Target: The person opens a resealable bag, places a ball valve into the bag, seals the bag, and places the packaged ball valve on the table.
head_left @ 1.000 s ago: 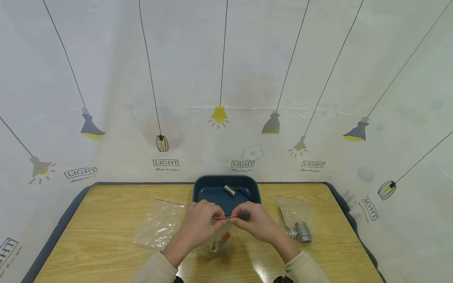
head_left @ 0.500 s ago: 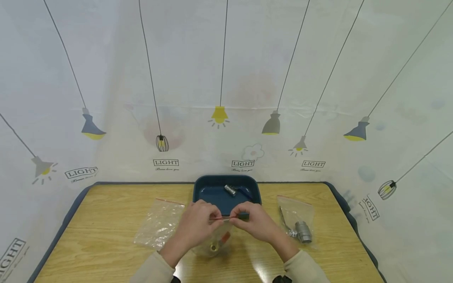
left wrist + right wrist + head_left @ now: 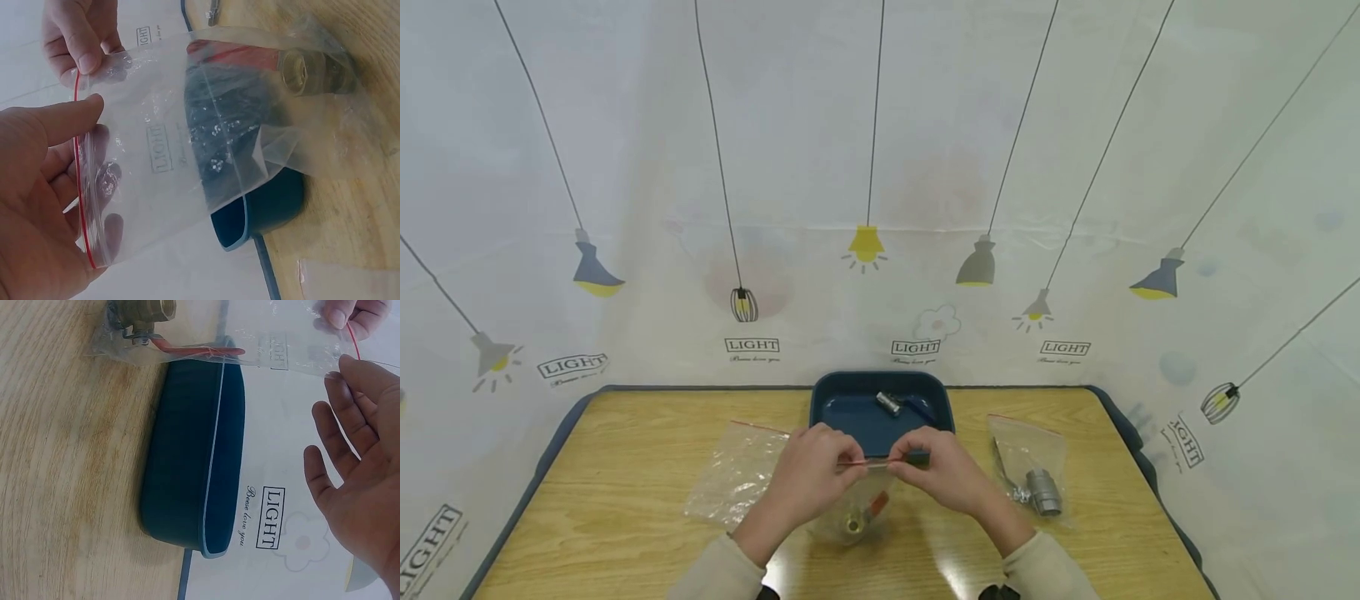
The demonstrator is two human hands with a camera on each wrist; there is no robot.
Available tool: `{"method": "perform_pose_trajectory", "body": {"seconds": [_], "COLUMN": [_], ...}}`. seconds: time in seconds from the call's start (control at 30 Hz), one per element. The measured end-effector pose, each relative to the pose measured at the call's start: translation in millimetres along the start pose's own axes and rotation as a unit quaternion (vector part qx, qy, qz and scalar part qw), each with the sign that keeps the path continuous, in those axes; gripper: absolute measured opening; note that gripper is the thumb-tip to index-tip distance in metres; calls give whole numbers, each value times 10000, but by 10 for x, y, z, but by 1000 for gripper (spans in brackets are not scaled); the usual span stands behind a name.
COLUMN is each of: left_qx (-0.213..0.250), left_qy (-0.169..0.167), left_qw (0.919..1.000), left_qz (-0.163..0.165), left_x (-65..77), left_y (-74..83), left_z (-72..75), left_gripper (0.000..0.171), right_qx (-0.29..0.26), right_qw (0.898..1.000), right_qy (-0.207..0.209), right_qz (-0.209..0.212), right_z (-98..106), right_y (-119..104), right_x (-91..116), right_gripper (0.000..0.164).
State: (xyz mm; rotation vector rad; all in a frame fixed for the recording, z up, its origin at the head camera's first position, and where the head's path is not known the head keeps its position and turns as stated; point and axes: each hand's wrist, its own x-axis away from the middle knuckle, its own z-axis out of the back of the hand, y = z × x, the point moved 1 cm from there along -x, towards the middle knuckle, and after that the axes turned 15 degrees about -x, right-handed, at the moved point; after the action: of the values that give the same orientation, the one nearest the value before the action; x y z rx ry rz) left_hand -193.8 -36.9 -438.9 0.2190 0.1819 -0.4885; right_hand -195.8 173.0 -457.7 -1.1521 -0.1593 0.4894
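A clear zip bag (image 3: 150,100) with a red-lined top hangs between both hands, upright over the table. Inside, at its bottom, lies a brass ball valve (image 3: 145,311) with a red lever handle (image 3: 200,350). My left hand (image 3: 815,469) pinches the top edge toward the left, thumb on the near side and fingers behind the film. At the right end of that edge, my right hand (image 3: 943,472) pinches the seal between thumb and index finger, its other fingers spread loosely in the right wrist view. A stretch of red seal shows between the hands.
Behind the hands stands a dark blue tray (image 3: 850,417) holding a silver metal fitting (image 3: 888,404) and a dark blue slim item (image 3: 920,409). A flat clear bag (image 3: 722,479) lies at left. On the right, another zip bag (image 3: 1018,437) contains a grey metal fitting (image 3: 1042,492).
My left hand has slid leftward along the bag's top edge, widening the gap between the hands. My right hand stays nearly in place, still pinching the right end.
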Motion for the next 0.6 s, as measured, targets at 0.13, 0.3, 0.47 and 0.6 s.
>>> {"method": "perform_pose_trajectory", "body": {"seconds": [0.13, 0.3, 0.47, 0.6], "left_qx": [68, 152, 95, 121], "left_qy": [-81, -56, 60, 87], "left_qw": [9999, 9998, 9999, 9998], "left_qz": [66, 119, 115, 119], "left_x": [10, 17, 23, 31], "left_y": [-16, -37, -50, -80], "left_z": [3, 5, -7, -8], "left_gripper": [11, 12, 12, 11], "right_qx": [29, 58, 33, 9], "right_qw": [10000, 10000, 9999, 9998], "right_qy": [9, 56, 113, 125], "right_qz": [10, 0, -70, -139], "right_z": [1, -5, -20, -6], "right_y": [10, 29, -33, -199], "right_x": [2, 2, 4, 29], "right_gripper": [5, 5, 6, 6]}}
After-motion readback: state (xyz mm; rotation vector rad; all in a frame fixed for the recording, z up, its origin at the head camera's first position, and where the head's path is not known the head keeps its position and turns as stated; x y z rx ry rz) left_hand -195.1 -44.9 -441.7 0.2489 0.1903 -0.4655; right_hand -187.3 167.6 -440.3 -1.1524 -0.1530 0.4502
